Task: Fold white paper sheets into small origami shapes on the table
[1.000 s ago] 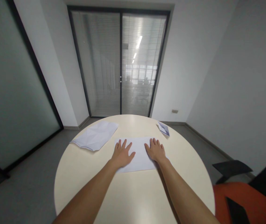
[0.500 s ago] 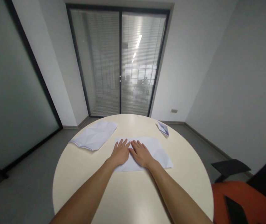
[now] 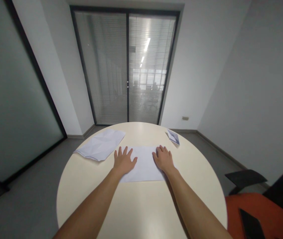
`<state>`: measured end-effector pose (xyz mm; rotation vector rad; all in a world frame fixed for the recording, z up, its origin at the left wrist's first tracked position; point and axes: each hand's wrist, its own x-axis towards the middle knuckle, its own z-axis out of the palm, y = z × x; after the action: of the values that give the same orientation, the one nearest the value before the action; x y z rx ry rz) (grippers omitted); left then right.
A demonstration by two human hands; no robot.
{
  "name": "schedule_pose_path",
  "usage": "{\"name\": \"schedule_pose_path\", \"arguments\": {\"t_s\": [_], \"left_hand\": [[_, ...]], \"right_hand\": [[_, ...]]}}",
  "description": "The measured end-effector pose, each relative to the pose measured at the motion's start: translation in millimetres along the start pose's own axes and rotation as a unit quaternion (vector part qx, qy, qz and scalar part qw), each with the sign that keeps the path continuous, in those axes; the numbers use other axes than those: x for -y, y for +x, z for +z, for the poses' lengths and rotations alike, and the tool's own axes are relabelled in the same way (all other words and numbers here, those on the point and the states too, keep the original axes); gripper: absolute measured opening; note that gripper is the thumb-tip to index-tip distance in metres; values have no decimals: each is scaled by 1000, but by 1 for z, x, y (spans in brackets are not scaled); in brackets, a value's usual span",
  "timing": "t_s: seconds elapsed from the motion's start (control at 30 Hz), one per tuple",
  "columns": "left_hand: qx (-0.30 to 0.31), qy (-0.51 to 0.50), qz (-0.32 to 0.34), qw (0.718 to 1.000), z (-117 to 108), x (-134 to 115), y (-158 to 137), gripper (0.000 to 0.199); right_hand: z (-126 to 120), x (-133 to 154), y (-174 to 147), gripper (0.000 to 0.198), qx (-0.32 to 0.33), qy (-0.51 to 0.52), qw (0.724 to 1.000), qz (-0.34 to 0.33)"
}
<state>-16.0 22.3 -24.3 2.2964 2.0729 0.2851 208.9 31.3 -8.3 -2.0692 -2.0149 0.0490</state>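
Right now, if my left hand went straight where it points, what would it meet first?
Probably the separate creased paper, just beyond your left hand on its little-finger side; the gap is unclear.

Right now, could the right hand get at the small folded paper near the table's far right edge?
Probably yes: the right hand rests palm-down on the white sheet, and the small folded paper lies a little beyond it, with nothing visible between.

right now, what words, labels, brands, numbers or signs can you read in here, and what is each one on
None can be read.
White sheet under the hands: no text visible.
Creased paper: no text visible.
Small folded paper: no text visible.
Wall plate: too small to tell.
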Motion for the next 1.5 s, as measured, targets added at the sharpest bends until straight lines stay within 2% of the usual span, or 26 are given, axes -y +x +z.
{"name": "schedule_pose_path", "arguments": {"t_s": [0.13,0.27,0.4,0.47,0.53,0.6,0.67,0.77,0.87,1.03,1.13,1.27,1.37,1.5], "left_hand": [[1,-3,-50,999,2,4,4,78],[3,-9,-63,998,3,10,9,78],[2,-14,-58,998,1,13,11,78],[-21,-1,-37,999,-1,9,9,74],[-52,10,22,998,-3,3,6,67],[-35,-5,94,995,-1,-5,3,62],[2,-18,99,995,2,-11,0,57],[11,-18,89,996,6,-14,-1,56],[13,-17,84,996,5,-13,0,56],[21,-17,72,997,-1,-15,-2,58],[21,-17,71,997,-2,-17,-5,58],[4,-8,60,998,-3,-18,-8,61],[-23,2,40,999,-7,-18,-10,63],[-44,3,27,999,-13,-19,-12,62]], "right_hand": [[-5,21,-14,52,24,41,996,-74],[-2,37,-29,63,99,55,990,-85],[2,38,-31,69,122,55,987,-92],[4,36,-29,69,124,57,986,-98],[5,33,-26,70,121,57,986,-102],[6,32,-25,70,116,54,986,-107],[6,32,-25,70,113,51,986,-114],[6,30,-23,67,117,47,984,-123],[7,22,-17,66,120,41,987,-100],[10,0,-5,70,101,13,995,6],[10,-8,-3,72,79,-1,996,43],[8,-7,-5,70,41,-9,997,65],[7,-2,-7,69,23,-8,998,54],[8,2,-9,71,52,5,998,41]]}}
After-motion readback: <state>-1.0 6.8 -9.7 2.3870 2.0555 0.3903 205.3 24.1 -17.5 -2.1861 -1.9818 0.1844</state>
